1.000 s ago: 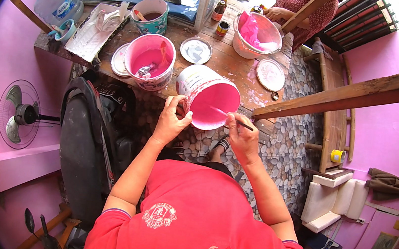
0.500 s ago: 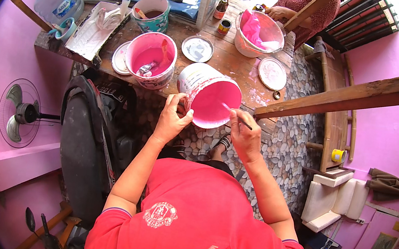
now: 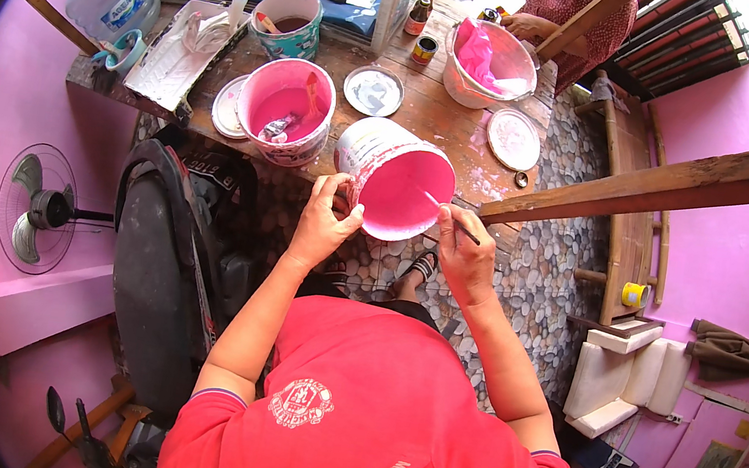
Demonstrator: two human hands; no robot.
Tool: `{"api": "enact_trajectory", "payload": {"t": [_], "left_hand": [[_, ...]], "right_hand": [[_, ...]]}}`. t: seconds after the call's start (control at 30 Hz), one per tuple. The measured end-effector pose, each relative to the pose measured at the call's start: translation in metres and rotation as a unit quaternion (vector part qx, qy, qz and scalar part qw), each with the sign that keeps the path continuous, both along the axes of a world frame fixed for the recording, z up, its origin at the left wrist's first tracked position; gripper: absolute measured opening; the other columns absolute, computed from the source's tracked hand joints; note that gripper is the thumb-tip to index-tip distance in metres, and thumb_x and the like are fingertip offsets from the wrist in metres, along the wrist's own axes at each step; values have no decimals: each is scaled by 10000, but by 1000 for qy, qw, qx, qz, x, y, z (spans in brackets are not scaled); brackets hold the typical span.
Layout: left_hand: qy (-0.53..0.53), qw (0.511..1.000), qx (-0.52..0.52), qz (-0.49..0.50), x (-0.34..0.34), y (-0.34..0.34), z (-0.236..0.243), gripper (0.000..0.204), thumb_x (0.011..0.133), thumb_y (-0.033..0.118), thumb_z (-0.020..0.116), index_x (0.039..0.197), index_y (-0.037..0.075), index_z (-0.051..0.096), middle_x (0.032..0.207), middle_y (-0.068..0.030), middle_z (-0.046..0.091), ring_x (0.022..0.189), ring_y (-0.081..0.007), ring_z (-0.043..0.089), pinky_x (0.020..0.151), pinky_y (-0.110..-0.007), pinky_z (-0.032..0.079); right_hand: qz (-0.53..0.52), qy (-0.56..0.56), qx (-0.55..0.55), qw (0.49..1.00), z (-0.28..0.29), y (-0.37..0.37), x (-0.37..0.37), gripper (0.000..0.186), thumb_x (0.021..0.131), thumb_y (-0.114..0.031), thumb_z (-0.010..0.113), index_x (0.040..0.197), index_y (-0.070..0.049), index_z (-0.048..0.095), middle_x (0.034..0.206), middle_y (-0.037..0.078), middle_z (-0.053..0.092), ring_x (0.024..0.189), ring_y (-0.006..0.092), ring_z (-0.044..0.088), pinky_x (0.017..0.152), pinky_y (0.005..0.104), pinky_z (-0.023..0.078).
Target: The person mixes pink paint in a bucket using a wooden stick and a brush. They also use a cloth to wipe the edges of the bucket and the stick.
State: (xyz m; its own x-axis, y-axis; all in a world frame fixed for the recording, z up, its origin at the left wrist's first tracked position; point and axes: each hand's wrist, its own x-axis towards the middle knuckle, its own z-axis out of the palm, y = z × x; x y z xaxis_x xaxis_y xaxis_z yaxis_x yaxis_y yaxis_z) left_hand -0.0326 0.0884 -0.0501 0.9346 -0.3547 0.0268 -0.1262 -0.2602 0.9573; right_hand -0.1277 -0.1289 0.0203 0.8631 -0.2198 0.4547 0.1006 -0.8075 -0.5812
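A white paint bucket (image 3: 362,150), pink inside, is tipped toward me at the near edge of the wooden table. The fingers of my left hand (image 3: 324,226) are closed on its left rim. My right hand (image 3: 466,262) pinches a thin stick (image 3: 432,200) at the bucket's right rim. That stick is pink where it reaches into the bucket and dark at its other end; its kind is unclear. Just left stands a second bucket (image 3: 242,106), with pink paint, an orange-handled tool and a crumpled, stained thing inside.
On the table (image 3: 447,140) are a teal pail (image 3: 297,42), a paint-smeared lid (image 3: 373,92), another lid (image 3: 512,139), a bucket with pink plastic (image 3: 473,54) and a white tray (image 3: 166,68). A wooden beam (image 3: 642,187) crosses at right; a motorcycle (image 3: 150,272) stands left. Another person (image 3: 574,20) works beyond.
The stick and my right hand have shifted very slightly to the right. My left hand keeps its place on the bucket, which stays tipped.
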Motion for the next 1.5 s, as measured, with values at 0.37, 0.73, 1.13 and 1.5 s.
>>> {"api": "enact_trajectory", "payload": {"t": [0.37,0.73,1.13,1.5], "left_hand": [[8,1000,0,1,0,-2,0,487,858,164,745,1293,73,547,1148,-104,540,834,-197,652,767,-342,546],[-4,1000,-5,4,2,-3,-3,493,859,171,750,1296,66,547,1145,-106,537,831,-197,638,758,-339,540],[9,1000,-5,-3,1,-1,0,499,858,177,749,1300,68,544,1145,-105,539,832,-198,641,766,-345,542],[8,1000,-4,3,3,0,-2,499,858,172,748,1303,78,543,1144,-104,539,840,-200,649,755,-339,550]], "right_hand": [[27,51,105,993,-4,12,-4,107,967,-101,672,1006,-1,678,921,156,708,808,345,707,708,390,572],[45,29,62,997,-2,19,-7,87,963,-92,672,996,-11,674,918,152,708,789,349,705,677,398,573],[40,51,73,995,-2,20,-6,114,978,-116,664,992,-3,670,901,153,700,777,332,701,674,394,562],[29,41,37,998,-4,22,-6,90,972,-94,662,985,-6,669,914,153,700,775,337,701,669,399,567]]}}
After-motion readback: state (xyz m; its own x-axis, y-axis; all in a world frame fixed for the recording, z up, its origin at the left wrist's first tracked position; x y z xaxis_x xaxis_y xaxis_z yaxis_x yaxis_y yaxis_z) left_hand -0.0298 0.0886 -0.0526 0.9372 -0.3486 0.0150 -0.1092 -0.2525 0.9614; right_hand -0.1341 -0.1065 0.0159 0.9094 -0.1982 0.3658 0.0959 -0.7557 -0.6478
